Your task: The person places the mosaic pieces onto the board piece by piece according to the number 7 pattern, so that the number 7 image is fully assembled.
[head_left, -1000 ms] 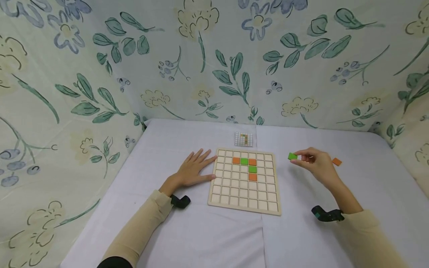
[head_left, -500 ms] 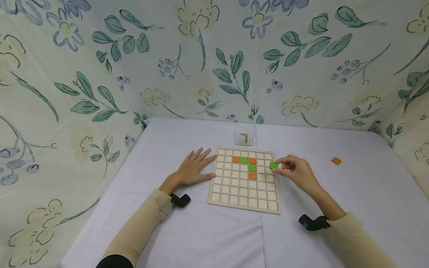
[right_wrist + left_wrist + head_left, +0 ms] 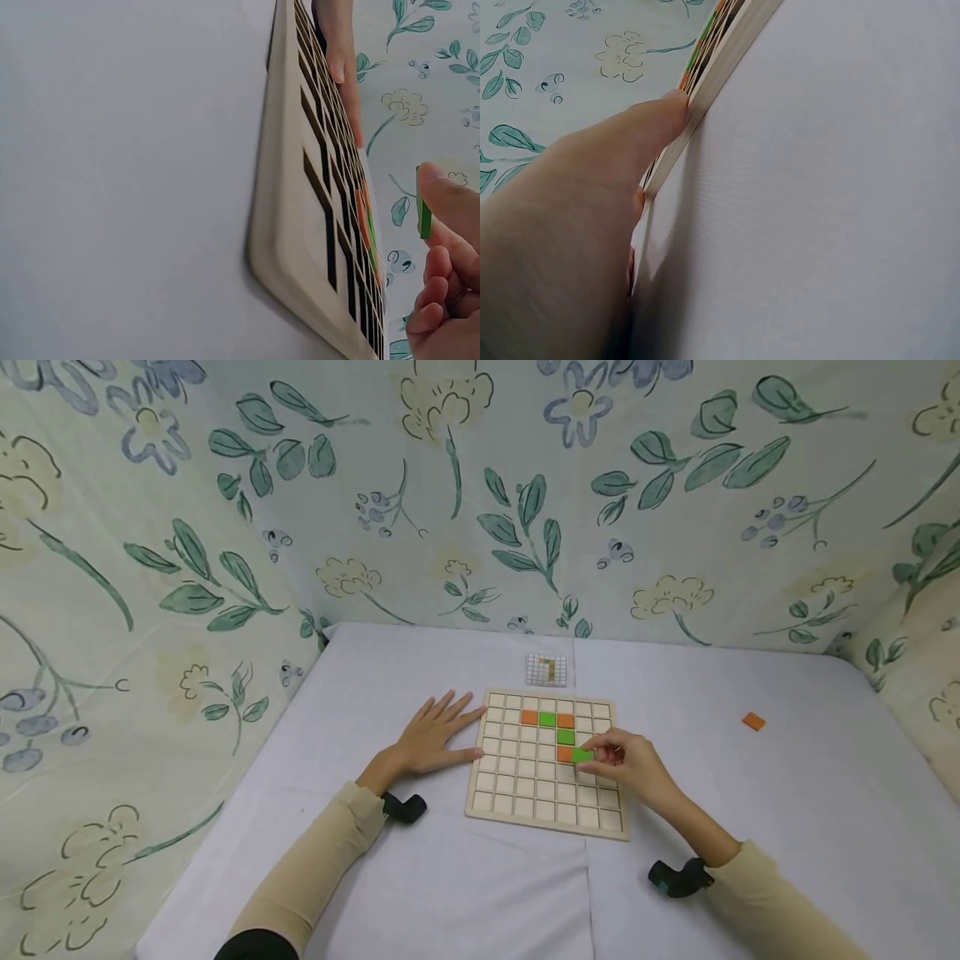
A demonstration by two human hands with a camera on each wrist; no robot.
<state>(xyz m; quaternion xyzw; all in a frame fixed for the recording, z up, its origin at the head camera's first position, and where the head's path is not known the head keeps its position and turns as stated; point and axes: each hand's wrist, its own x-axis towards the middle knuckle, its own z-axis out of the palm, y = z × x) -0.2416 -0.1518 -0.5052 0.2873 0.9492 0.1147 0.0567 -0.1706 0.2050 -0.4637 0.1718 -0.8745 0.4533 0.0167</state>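
A wooden grid board (image 3: pixel 517 785) lies on the table, with orange tiles (image 3: pixel 529 717) and green tiles (image 3: pixel 547 719) set in some of its squares. Thumb and index finger of my right hand (image 3: pixel 633 762) pinch a green tile (image 3: pixel 581 755) over the board, just right of the lowest orange tile (image 3: pixel 565 753). The right wrist view shows that pinched tile (image 3: pixel 424 204) held above the board's surface. My left hand (image 3: pixel 435 739) lies with spread fingers at the board's left edge; in the left wrist view its thumb (image 3: pixel 656 120) touches the rim.
A small card (image 3: pixel 546 670) with a printed grid and coloured squares lies behind the board. One loose orange tile (image 3: pixel 753 722) is on the white tablecloth (image 3: pixel 810 777) to the right. A floral cloth (image 3: pixel 420 552) hangs behind the table.
My right hand has carried the green tile leftward from beside the board to over its squares, beside the lowest orange tile. The left hand has stayed in place.
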